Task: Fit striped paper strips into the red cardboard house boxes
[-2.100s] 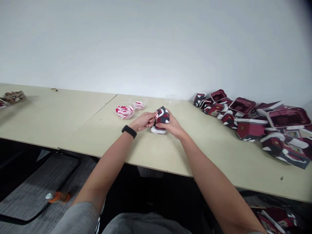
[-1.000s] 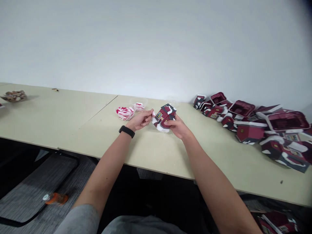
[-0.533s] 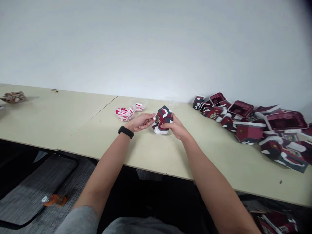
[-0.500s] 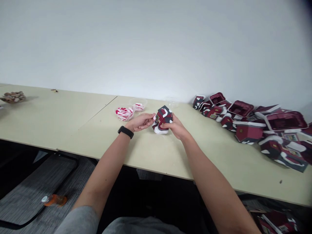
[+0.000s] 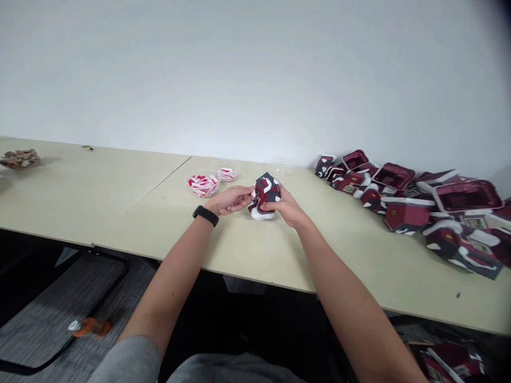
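My right hand (image 5: 290,207) is closed around a small toy house (image 5: 268,186) with dark red walls, a dark grey roof and white snow-like trim. The house is held tilted above the table. At its left side, my left hand (image 5: 232,200) pinches a small white piece (image 5: 253,195) between thumb and fingertips, against or very near the wall; its exact shape is hidden. Left of my hands stand a clear bowl (image 5: 203,185) of red-and-white pieces and, behind it, a second clear container (image 5: 227,173) with similar pieces.
Many similar houses lie heaped (image 5: 411,207) along the right of the table (image 5: 247,255), against the wall. A clear lid or dish (image 5: 281,166) is behind my hands. A bowl of brown pieces (image 5: 19,158) stands far left. An orange bottle (image 5: 90,327) is below the table's edge.
The toy house has turned slightly in my right hand, so its roof shows more. My left hand stays pinched at its left side.
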{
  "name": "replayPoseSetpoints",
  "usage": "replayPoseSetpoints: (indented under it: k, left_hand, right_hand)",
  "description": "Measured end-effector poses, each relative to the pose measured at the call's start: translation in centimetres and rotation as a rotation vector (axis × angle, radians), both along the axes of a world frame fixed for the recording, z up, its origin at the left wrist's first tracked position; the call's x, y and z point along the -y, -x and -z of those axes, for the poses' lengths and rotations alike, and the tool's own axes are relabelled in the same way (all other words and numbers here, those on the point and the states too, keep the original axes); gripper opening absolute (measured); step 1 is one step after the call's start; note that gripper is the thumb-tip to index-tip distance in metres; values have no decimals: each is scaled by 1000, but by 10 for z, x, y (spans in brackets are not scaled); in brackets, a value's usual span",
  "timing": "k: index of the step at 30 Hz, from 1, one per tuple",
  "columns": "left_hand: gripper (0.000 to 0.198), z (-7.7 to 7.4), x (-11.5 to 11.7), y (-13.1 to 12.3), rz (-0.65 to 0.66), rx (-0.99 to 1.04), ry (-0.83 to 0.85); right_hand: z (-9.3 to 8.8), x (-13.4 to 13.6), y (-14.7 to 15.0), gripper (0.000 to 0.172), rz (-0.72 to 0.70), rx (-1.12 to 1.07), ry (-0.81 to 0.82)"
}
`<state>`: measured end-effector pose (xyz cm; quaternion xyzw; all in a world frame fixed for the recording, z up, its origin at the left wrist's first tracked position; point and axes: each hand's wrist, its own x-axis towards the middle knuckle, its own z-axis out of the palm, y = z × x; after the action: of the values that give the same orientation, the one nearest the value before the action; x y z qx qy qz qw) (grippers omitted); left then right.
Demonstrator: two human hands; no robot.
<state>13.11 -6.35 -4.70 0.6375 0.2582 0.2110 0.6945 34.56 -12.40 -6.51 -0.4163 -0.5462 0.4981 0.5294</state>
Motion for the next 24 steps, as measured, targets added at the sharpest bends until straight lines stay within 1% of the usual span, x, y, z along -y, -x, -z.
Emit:
replayPoseSetpoints:
  k: [7, 10, 19, 24]
  left_hand:
    - [50, -3, 5, -3, -40, -8, -4]
    - [49, -4, 7, -4, -56, -18, 5]
    - [55, -6, 7, -5, -39, -28, 24]
    - [45, -7, 9, -7, -71, -18, 50]
  right_hand:
    - [0, 0, 0, 113, -4, -10, 5]
    - [0, 0, -1, 114, -11, 11, -7]
    - [0, -1, -1, 116, 18, 66, -9]
    - [-1, 0, 0, 120, 41, 88, -4]
